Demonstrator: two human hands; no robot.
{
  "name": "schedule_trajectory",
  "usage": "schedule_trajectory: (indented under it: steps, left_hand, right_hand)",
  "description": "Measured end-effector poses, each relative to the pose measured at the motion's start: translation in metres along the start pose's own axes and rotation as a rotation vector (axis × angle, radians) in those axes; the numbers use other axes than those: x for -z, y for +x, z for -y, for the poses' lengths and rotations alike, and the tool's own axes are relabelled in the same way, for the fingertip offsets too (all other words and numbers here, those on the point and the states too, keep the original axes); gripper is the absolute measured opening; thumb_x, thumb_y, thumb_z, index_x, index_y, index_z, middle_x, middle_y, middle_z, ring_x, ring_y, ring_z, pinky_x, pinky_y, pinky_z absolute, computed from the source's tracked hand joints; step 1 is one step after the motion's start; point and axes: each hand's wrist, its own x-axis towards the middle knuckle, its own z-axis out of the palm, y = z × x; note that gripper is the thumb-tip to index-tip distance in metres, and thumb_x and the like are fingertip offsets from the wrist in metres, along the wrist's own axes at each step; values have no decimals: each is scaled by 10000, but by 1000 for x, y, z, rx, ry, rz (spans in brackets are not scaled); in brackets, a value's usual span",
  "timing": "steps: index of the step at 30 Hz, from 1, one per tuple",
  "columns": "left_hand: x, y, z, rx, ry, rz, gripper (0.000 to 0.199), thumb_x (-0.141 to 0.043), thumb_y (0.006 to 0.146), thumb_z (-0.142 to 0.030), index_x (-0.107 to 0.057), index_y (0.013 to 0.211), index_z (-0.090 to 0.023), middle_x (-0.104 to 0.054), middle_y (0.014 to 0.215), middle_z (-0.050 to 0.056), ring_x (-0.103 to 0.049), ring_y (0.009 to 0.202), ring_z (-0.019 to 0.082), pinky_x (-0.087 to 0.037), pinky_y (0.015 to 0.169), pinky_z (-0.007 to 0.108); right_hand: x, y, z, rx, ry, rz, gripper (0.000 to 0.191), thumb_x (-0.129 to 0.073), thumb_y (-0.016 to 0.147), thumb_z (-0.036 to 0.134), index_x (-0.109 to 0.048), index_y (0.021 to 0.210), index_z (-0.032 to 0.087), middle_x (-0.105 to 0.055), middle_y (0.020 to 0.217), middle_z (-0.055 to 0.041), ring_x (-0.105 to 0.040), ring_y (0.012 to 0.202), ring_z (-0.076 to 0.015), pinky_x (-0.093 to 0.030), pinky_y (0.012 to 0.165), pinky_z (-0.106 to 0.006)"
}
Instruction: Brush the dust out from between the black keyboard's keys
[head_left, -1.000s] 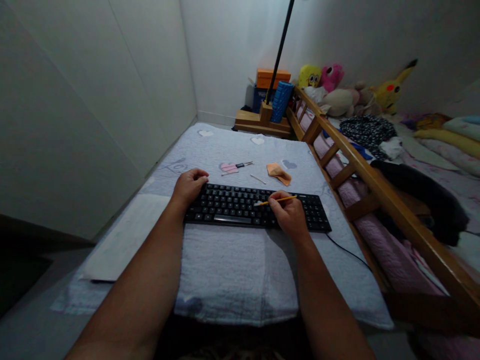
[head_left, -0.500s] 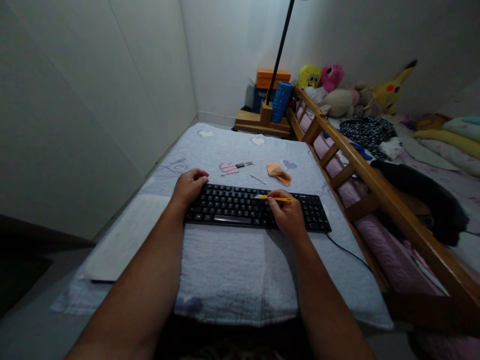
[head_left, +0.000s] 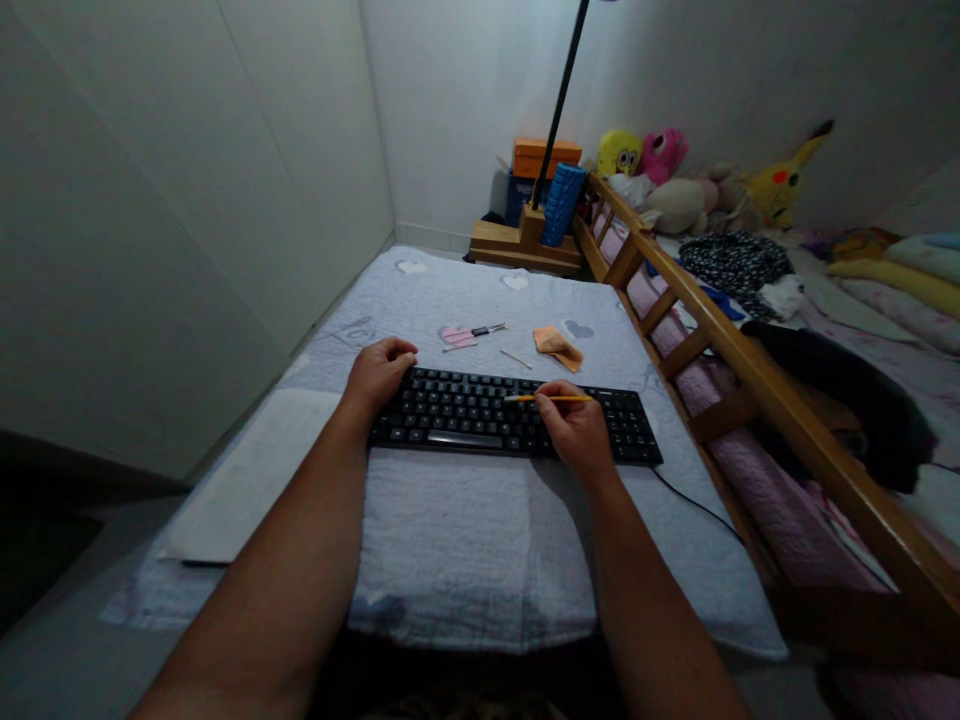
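A black keyboard (head_left: pixel 457 408) lies across the cloth-covered table in front of me. My left hand (head_left: pixel 379 375) is closed around its far left corner, with the thumb and fingers at the edge. Over the right part of the keys, my right hand (head_left: pixel 574 425) pinches a slim yellow-handled brush (head_left: pixel 559 398). The brush's pale tip points left, at the keys near the middle; whether it touches them I cannot tell. Beyond the keyboard lie a cotton swab (head_left: pixel 516 358), a second cotton swab (head_left: pixel 459 348), a small tool with a dark grip and metal tip (head_left: pixel 487 329) and an orange cloth (head_left: pixel 557 348).
The keyboard's cable (head_left: pixel 697 500) runs off to the right. A flat white board (head_left: pixel 247 480) lies at the left. Along the right stands a wooden bed rail (head_left: pixel 735 345), with plush toys and bedding behind it. A wooden lamp base (head_left: pixel 510 240) stands past the table.
The brush has turned in my right fingers, from its broad side to a thin edge, and its tip has shifted slightly left. My left hand and the keyboard stay in place.
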Motion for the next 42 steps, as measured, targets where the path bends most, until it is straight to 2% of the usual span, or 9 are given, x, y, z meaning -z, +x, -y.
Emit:
schedule_trajectory:
  steps: [8, 19, 25, 30, 38, 42]
  left_hand:
    - [0, 1, 1, 7, -9, 3, 269, -663, 655, -373, -720, 846, -191, -661, 748, 18, -592, 747, 208, -446, 759, 344]
    - [0, 0, 0, 6, -17, 4, 282, -664, 646, -391, -716, 841, -193, -663, 751, 15, -591, 753, 209, -448, 761, 341]
    - [0, 0, -1, 14, -14, 3, 272, -665, 656, -373, -725, 849, -192, -673, 758, 20, -597, 750, 209, -461, 771, 346]
    - [1, -2, -5, 26, -6, 1, 269, -664, 654, -367, -725, 845, -188, -664, 742, 17, -598, 754, 212, -458, 771, 347]
    - [1, -1, -4, 18, -15, -3, 270, -664, 648, -370, -724, 839, -189, -652, 731, 11, -579, 734, 203, -442, 753, 339]
    - [0, 0, -1, 12, -6, 0, 271, -663, 654, -381, -725, 842, -196, -654, 738, 13, -579, 741, 206, -440, 754, 339]
  right_hand:
    - [-3, 1, -11, 73, -120, -24, 138, -592, 887, 325, -689, 853, 232, -727, 896, -58, -672, 861, -237, -504, 832, -385]
    - [0, -2, 3, -19, -12, 43, 183, -599, 866, 360, -655, 766, 217, -608, 658, 0, -571, 626, -174, -435, 620, -304]
    - [-3, -2, 0, -11, 4, -19, 159, -621, 872, 361, -680, 823, 221, -684, 785, -32, -631, 718, -202, -498, 701, -337]
    - [-9, -1, -4, 82, -72, -30, 134, -607, 872, 314, -700, 845, 222, -730, 887, -61, -675, 849, -234, -514, 814, -368]
    - [-7, -3, 1, 32, -29, 19, 148, -607, 850, 316, -673, 758, 221, -683, 723, -25, -634, 697, -202, -490, 676, -325]
    - [-7, -4, 1, 29, -4, -4, 149, -609, 855, 328, -682, 782, 221, -696, 750, -27, -643, 712, -203, -501, 682, -325]
